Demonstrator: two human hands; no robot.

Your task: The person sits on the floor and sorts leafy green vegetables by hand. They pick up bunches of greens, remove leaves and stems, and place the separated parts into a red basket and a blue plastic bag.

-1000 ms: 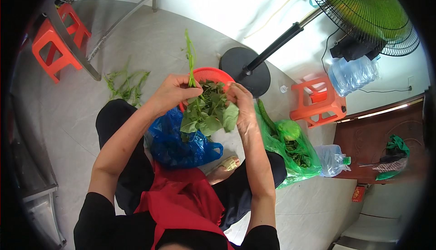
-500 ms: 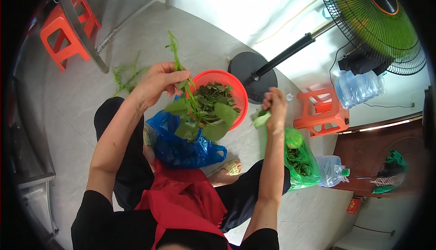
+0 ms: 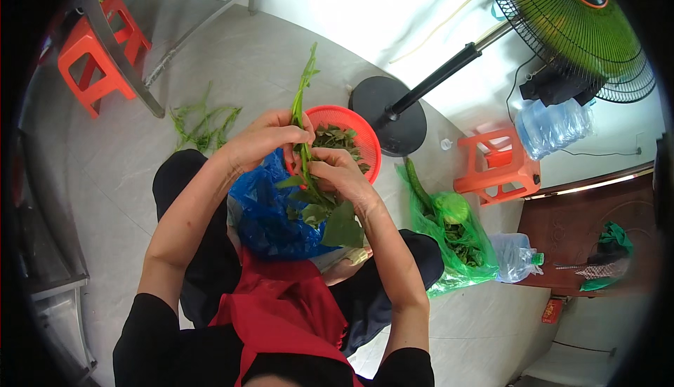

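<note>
My left hand grips a long green leafy stalk near its middle, its thin tip pointing up and away. My right hand holds the same stalk just below, where broad leaves hang down. Behind both hands sits a round red basket holding picked green leaves. A blue plastic bag lies under my hands, over my lap.
A pile of stripped green stems lies on the grey floor at left. A green bag of vegetables sits at right, by an orange stool and a standing fan's black base. Another orange stool stands far left.
My right hand came back from the green bag at right and took hold of the stalk beside my left hand. The stalk now stands more upright.
</note>
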